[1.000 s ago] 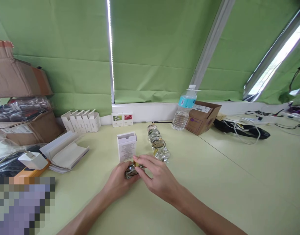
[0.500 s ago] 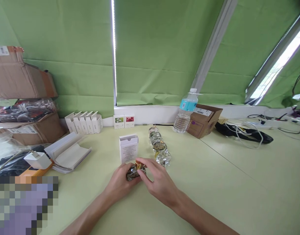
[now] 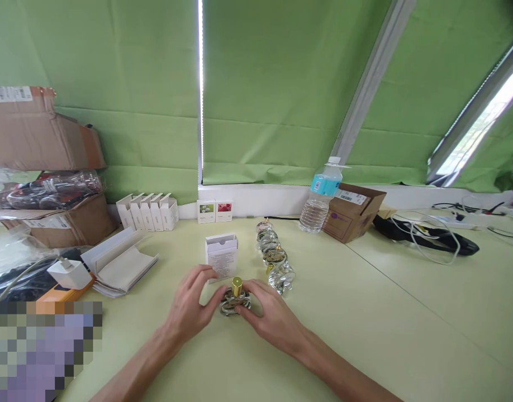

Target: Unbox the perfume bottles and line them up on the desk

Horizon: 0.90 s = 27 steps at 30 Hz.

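A squat, shiny glass-like bottle (image 3: pixel 230 306) with an upright gold cap (image 3: pixel 237 286) stands on the table in front of me. My right hand (image 3: pixel 273 315) closes on its right side, thumb in front and fingers by the cap. My left hand (image 3: pixel 191 301) is open on the other side, fingers apart; its thumb is beside the bottle, though I cannot tell if it touches. Just behind, a white box (image 3: pixel 221 262) with its top open stands upright, close to my left fingertips. Several similar shiny bottles (image 3: pixel 275 255) lie in a row to the right.
White boxes (image 3: pixel 150 215) stand in a row at the back left, with two small flower-picture boxes (image 3: pixel 215 211) beside them. White folded card (image 3: pixel 120 265), a charger (image 3: pixel 70 274) and stacked cartons (image 3: pixel 67 218) are on the left. Behind right are a water bottle (image 3: pixel 317 204), carton (image 3: pixel 351 215) and cables.
My left hand has let go of the bottle and spread its fingers to the left. My right hand has shifted from the gold cap down to the bottle's side. The view has moved slightly.
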{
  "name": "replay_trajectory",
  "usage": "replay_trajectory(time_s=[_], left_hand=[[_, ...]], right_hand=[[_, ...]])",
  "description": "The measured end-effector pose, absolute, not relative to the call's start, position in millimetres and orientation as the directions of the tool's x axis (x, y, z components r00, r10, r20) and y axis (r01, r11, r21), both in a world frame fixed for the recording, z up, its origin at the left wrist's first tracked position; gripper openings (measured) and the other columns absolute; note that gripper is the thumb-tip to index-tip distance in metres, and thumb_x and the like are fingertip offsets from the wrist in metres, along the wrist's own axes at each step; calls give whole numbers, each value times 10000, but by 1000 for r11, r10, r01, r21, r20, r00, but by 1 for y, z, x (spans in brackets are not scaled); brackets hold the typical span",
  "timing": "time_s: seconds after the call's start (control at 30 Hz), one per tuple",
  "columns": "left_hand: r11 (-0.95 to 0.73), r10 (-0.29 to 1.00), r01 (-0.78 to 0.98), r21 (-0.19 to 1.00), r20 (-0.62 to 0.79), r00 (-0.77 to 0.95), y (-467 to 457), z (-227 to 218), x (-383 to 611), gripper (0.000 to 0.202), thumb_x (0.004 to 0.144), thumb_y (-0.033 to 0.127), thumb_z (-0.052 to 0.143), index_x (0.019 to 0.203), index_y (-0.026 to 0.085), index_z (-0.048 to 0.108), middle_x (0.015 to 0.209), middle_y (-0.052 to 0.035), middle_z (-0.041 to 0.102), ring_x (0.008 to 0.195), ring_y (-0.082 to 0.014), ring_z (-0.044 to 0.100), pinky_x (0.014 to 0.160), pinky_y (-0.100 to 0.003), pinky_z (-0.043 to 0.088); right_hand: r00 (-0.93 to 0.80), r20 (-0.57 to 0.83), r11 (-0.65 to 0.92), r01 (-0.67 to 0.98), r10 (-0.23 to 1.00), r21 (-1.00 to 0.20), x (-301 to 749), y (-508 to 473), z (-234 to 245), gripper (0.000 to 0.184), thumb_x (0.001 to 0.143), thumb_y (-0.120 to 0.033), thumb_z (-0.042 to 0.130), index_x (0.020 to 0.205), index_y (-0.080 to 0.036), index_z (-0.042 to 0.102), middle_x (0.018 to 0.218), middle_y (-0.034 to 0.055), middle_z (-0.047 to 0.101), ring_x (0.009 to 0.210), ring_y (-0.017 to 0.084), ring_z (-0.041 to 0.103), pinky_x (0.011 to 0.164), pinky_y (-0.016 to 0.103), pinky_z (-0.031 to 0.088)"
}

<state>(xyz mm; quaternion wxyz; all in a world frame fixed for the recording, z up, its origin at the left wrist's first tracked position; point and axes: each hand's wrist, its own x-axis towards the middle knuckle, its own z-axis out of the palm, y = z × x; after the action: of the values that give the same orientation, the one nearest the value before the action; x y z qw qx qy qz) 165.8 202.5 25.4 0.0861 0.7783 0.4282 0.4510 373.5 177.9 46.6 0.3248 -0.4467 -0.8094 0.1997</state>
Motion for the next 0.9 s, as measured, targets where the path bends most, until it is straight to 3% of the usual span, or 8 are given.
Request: replay_trajectory(time_s=[0.07, 0.13, 0.27, 0.37, 0.53, 0.73, 0.9], left_hand=[[-604, 659, 687, 405, 738, 144, 207, 33, 164, 175, 867, 269, 549, 1038, 234, 535, 1127, -85, 558, 1066, -220, 533, 922, -362, 425], [-556, 642, 756, 345, 756, 128, 213, 41, 165, 244, 861, 273, 563, 1103, 257, 540, 1306, -96, 467, 1196, -264, 454, 992, -425, 384], [-509, 746, 744, 433, 654, 129, 227, 55, 166, 396, 854, 305, 574, 1238, 300, 479, 1492, -61, 262, 1332, -297, 317, 1049, -492, 350], [-522, 796, 645, 558, 591, 132, 235, 60, 166, 426, 852, 288, 572, 1258, 297, 444, 1441, -56, 350, 1304, -246, 386, 1052, -441, 382], [-524, 843, 500, 690, 502, 191, 239, 60, 164, 236, 870, 278, 528, 1106, 263, 529, 1244, -26, 533, 1030, -161, 588, 930, -341, 494], [-463, 884, 482, 744, 425, 194, 238, 62, 160, 213, 846, 255, 562, 1050, 281, 509, 1114, 13, 603, 918, -144, 600, 864, -343, 516], [-466, 885, 377, 801, 421, 199, 235, 67, 159, 152, 827, 218, 573, 950, 261, 494, 1131, 18, 580, 951, -134, 572, 878, -331, 515]], right_hand=[[-392, 335, 514, 608, 857, -605, 373, 177, 48, 249, 854, -259, 589, 1101, -227, 594, 1063, 46, 659, 996, 216, 590, 880, 339, 457], [-387, 317, 500, 622, 865, -603, 373, 176, 48, 227, 854, -263, 585, 1077, -221, 595, 1048, 46, 660, 971, 218, 594, 855, 334, 456], [-392, 297, 489, 630, 871, -603, 373, 176, 49, 230, 852, -262, 582, 1077, -213, 585, 1049, 50, 661, 961, 221, 601, 829, 319, 450], [-406, 289, 494, 631, 867, -598, 373, 175, 49, 234, 858, -260, 576, 1087, -214, 578, 1045, 44, 662, 970, 217, 602, 830, 312, 444], [-414, 259, 481, 637, 873, -602, 373, 174, 48, 243, 863, -274, 571, 1099, -218, 569, 1054, 44, 658, 978, 219, 595, 827, 311, 436], [-418, 187, 431, 625, 889, -651, 375, 168, 54, 258, 855, -315, 589, 1096, -223, 567, 1061, 34, 656, 979, 212, 595, 833, 304, 430], [-385, 246, 442, 587, 889, -678, 376, 162, 65, 206, 835, -349, 624, 1000, -232, 588, 957, 11, 663, 898, 194, 605, 795, 302, 458]])
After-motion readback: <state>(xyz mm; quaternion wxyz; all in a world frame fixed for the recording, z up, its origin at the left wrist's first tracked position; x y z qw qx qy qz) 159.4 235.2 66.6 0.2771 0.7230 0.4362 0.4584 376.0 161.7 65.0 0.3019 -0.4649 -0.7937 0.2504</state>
